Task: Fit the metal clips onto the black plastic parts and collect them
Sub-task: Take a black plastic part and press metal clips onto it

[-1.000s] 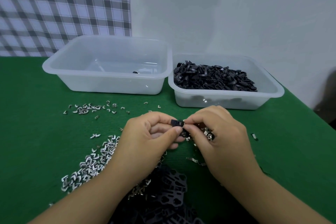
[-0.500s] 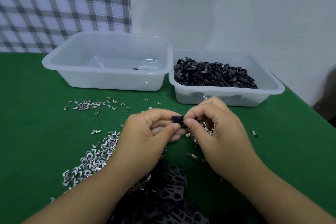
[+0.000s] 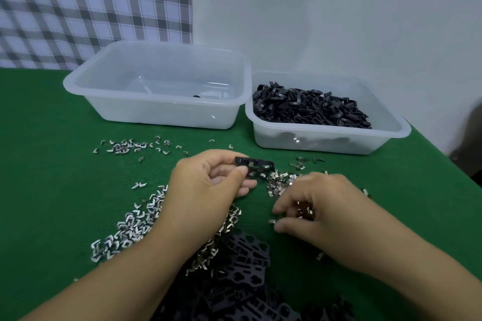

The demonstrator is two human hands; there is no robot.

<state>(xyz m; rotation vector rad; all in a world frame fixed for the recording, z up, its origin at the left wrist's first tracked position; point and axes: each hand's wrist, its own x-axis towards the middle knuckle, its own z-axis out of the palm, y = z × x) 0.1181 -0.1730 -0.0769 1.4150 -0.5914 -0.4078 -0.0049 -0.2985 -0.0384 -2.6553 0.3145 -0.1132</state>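
The black plastic part [image 3: 257, 164] we pinch in our left hand [image 3: 208, 185], freeing our right hand [image 3: 320, 208], grip unclear, to fetch metal clips [image 3: 280, 182].

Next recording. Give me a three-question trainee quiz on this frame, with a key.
1. True or false: the left hand holds a black plastic part.
2. The right hand is among: A) loose metal clips, B) screws, C) coins.
3. Fill in: the tub on the right holds a heap of ____ pieces.
Key: 1 true; 2 A; 3 black.
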